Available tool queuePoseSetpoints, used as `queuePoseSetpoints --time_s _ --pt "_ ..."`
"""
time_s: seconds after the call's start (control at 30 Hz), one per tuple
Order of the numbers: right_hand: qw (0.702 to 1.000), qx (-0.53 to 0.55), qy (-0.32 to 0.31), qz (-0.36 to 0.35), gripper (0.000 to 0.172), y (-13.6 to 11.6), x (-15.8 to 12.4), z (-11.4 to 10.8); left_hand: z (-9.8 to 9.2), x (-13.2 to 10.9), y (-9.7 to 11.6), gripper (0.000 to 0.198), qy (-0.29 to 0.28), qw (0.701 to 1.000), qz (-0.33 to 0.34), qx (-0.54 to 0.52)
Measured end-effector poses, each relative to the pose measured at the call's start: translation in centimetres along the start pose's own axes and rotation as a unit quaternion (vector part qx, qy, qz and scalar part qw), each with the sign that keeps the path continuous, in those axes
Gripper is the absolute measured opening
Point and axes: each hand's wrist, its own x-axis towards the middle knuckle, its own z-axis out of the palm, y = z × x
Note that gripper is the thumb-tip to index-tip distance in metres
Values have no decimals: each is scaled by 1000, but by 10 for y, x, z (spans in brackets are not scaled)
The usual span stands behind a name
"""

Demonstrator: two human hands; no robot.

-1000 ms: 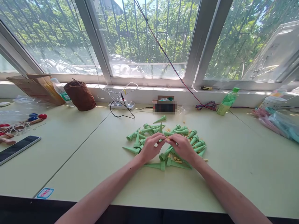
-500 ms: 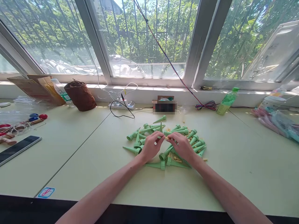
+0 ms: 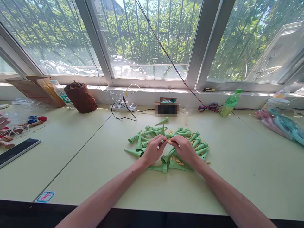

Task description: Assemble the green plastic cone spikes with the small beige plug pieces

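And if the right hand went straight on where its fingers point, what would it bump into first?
Most likely the left hand: its fingertips sit just ahead of those of the right hand, with a small yellowish piece between. Depth is hard to judge here.

The pale desk (image 3: 83,171) before me was busy: green cones (image 3: 168,156) lay jumbled mid-desk, small yellowish pieces (image 3: 180,162) among them; off to the left sat a phone (image 3: 19,152), and along the back, a power strip (image 3: 117,107), a brown pouch (image 3: 80,98) and a leaning green bottle (image 3: 229,103)!
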Motion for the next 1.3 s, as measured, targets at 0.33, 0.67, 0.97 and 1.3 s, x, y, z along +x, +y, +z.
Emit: queuePoseSetpoints --time_s 0.33,0.67,0.97,1.3 --pt "1000 2 -13 3 19 -1 0 0 0 0 0 14 -9 1000 10 7" --pt "1000 8 -21 3 22 0 0 0 0 -1 0 16 -16 1000 12 2" --pt "1000 8 -25 5 24 1 0 0 0 -1 0 16 -18 1000 6 6" --pt "999 7 -29 13 25 -1 1 -1 -1 -1 2 6 -35 999 0 11"
